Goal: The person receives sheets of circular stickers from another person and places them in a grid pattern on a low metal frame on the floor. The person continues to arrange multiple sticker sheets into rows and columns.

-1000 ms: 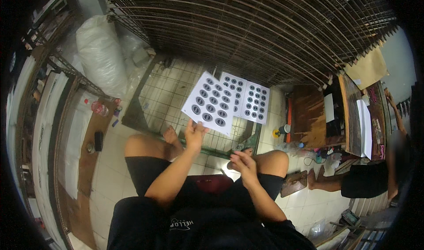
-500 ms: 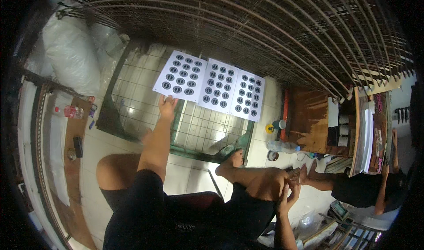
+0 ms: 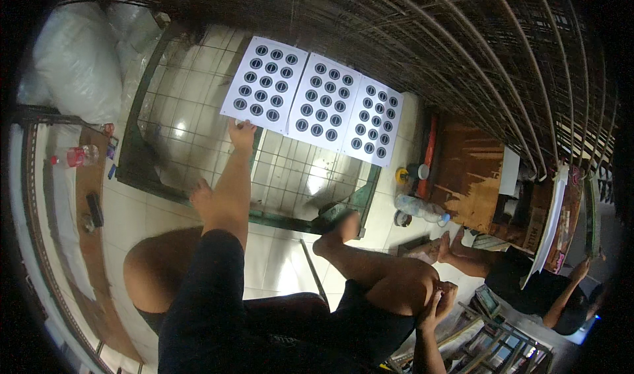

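Three white sheets printed with rows of round black shapes lie side by side over a green-framed wire rack (image 3: 290, 225). My left hand (image 3: 242, 135) reaches out to the near edge of the left sheet (image 3: 265, 81), its fingers closed on that edge close to the lower corner. Beside it are the middle sheet (image 3: 323, 101) and the right sheet (image 3: 374, 121), touched by neither hand. Next to my right knee, my right hand (image 3: 436, 305) is closed with fingertips together; whatever it may hold is too small to make out.
Dark stacked wire racks (image 3: 396, 37) arch overhead. A stuffed clear plastic bag (image 3: 79, 64) stands far left, above a red-capped bottle (image 3: 76, 156). At right are a clear bottle (image 3: 422, 207), a wooden board (image 3: 467, 176) and another person (image 3: 528, 281) holding a long strip.
My view has shifted, so the sheets and rack sit higher in it. My left hand stays at the left sheet's near edge. The other person's arms have moved.
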`<state>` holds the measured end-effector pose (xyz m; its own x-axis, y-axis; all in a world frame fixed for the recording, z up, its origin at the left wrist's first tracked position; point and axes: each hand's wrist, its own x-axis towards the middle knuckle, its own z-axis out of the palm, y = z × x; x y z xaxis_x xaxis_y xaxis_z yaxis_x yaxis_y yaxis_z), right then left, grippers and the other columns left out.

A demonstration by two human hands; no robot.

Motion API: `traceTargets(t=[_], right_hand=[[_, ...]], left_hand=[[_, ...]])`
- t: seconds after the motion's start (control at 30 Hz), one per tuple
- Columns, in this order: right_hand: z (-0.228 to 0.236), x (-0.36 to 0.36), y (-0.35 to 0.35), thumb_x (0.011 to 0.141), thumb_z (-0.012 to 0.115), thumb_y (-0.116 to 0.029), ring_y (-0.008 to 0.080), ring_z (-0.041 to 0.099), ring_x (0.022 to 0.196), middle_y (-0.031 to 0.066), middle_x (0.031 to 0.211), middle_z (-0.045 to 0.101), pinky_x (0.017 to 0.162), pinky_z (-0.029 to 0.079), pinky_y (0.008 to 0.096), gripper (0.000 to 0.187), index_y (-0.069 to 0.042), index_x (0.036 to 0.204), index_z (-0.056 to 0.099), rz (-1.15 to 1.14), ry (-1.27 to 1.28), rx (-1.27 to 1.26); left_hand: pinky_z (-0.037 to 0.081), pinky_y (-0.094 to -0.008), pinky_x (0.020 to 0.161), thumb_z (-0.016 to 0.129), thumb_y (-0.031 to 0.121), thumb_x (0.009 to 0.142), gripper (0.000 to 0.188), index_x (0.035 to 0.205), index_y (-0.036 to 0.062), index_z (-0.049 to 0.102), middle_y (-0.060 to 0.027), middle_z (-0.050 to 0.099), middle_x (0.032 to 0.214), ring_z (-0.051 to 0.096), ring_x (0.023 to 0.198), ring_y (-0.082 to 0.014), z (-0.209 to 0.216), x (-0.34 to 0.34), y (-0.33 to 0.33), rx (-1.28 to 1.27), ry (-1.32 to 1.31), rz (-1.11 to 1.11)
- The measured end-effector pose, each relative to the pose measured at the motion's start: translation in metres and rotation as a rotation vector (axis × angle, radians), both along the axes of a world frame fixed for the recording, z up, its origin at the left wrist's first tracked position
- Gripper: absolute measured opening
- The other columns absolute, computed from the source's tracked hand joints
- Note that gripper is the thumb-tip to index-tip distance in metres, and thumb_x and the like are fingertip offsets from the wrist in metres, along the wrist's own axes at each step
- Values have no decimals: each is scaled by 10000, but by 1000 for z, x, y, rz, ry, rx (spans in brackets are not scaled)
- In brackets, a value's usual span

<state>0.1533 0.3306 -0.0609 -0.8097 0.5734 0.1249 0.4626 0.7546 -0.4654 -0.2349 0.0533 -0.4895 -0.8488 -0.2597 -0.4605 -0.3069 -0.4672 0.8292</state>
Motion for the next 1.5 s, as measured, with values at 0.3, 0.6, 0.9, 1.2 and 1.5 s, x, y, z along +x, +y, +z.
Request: traceTargets(t=[0.3, 0.6, 0.9, 1.2, 1.5], right_hand=[[-1, 2, 2, 900, 445, -214, 225, 449, 806, 119, 814, 450, 762, 364, 342, 274, 43, 828, 502, -3, -1, 3], [2, -2, 1, 898, 433, -196, 220, 448, 809, 110, 831, 456, 768, 362, 333, 259, 40, 813, 496, -23, -23, 7], [-3, 8, -3, 897, 449, -266, 255, 455, 821, 126, 845, 466, 785, 371, 362, 318, 43, 844, 502, -68, 34, -77], [-39, 61, 110, 872, 485, -487, 198, 520, 907, 75, 1035, 503, 752, 420, 326, 497, -64, 1133, 512, -695, 634, -588], [69, 156, 293, 755, 550, -641, 317, 460, 1154, 202, 1278, 409, 955, 387, 446, 967, 34, 1358, 211, -750, 1437, -847]], left_hand=[[548, -306, 630, 516, -40, 841, 475, 1273, 75, 355, -94, 519, 918, 598, 738, -193, -18, -7, 3, -73, -106, -23], [548, -306, 627, 520, -56, 839, 513, 1295, 50, 312, -144, 551, 933, 628, 756, -228, -24, -6, -1, -99, -120, -50], [525, -344, 629, 611, 74, 811, 661, 1359, 71, 241, -183, 595, 961, 635, 796, -263, -9, 14, -4, -405, -310, -133], [425, -347, 893, 625, 114, 803, 628, 1317, -32, 295, -218, 525, 1173, 549, 1045, -289, -46, 122, -29, -670, -16, -482], [448, -269, 529, 661, 128, 791, 740, 1381, 9, 230, -151, 587, 969, 575, 721, -161, 147, 122, -2, -551, -173, -764]])
